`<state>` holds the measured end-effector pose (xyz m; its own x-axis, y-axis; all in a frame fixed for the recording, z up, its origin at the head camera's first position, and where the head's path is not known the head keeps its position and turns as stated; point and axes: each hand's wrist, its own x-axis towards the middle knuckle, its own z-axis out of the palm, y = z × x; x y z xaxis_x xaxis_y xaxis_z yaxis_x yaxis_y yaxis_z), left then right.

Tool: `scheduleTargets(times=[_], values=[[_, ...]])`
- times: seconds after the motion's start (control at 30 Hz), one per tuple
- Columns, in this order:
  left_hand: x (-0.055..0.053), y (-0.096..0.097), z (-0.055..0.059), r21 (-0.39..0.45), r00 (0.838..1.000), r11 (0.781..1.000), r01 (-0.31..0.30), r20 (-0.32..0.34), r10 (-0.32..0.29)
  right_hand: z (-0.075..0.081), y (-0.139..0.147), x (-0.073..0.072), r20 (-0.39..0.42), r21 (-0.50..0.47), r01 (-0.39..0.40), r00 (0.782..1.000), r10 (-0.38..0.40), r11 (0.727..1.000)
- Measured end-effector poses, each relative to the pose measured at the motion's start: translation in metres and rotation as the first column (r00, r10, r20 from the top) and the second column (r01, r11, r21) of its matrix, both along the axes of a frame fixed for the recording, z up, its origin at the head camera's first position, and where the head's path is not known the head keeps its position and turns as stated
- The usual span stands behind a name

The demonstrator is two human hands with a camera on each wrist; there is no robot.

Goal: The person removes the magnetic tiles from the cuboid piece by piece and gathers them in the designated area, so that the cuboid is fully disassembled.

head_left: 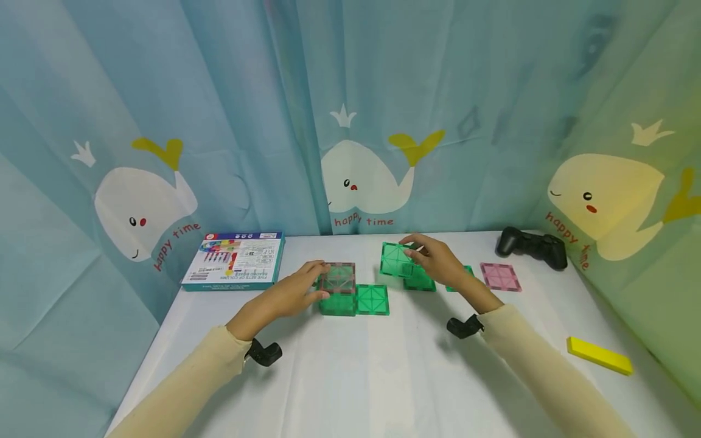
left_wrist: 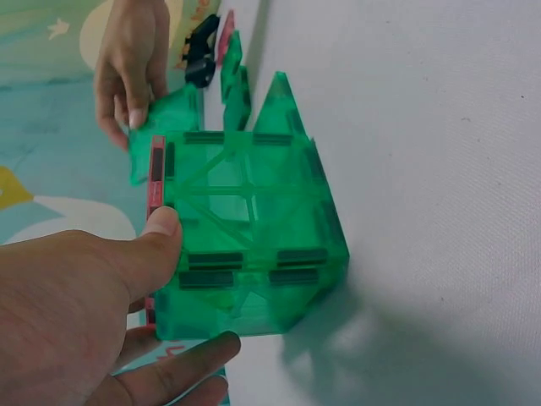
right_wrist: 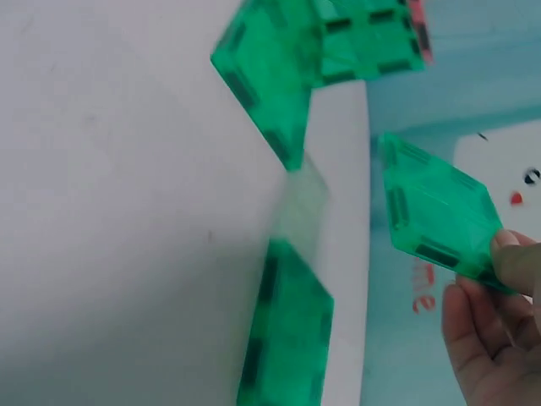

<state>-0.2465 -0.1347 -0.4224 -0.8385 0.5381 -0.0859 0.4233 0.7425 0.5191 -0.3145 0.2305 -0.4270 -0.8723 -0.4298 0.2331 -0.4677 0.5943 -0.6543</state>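
Note:
A box shape built of green translucent magnetic tiles (head_left: 338,305), topped by a pink tile (head_left: 339,278), stands mid-table. My left hand (head_left: 292,289) holds it at its left side, the thumb (left_wrist: 165,233) against an edge and the other fingers spread around the side. Raised off the table at a tilt, a green square magnetic tile (right_wrist: 439,207) is pinched at one edge by my right hand (head_left: 438,260). Another green tile (head_left: 372,300) lies flat, adjoining the box shape. Below the lifted tile lies a further green tile (head_left: 420,282), and one more (head_left: 452,286) is partly hidden behind the right wrist.
A pink tile (head_left: 501,277) lies to the right, with a black game controller (head_left: 531,246) behind it. The yellow block (head_left: 599,356) is near the right edge. At the back left rests a flat printed box (head_left: 235,261). A whale-print curtain (head_left: 274,121) borders the table.

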Motion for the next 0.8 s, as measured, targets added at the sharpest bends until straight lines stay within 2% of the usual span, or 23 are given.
scheduleTargets(times=[0.23, 0.53, 0.8], values=[[0.0, 0.0, -0.002, 0.003, 1.0, 1.0, -0.003, -0.004, 0.003, 0.003, 0.03, 0.017, 0.084, 0.064, -0.019, 0.996, 0.014, 0.998], [0.002, -0.001, -0.005, 0.021, 1.0, 1.0, 0.002, -0.004, -0.002, -0.012, 0.046, 0.037, 0.205, 0.08, -0.134, 0.972, 0.115, 0.988], [0.0, -0.002, -0.004, 0.017, 1.0, 1.0, 0.006, -0.002, -0.006, -0.018, 0.045, 0.045, 0.162, 0.159, -0.121, 0.982, 0.095, 0.98]])
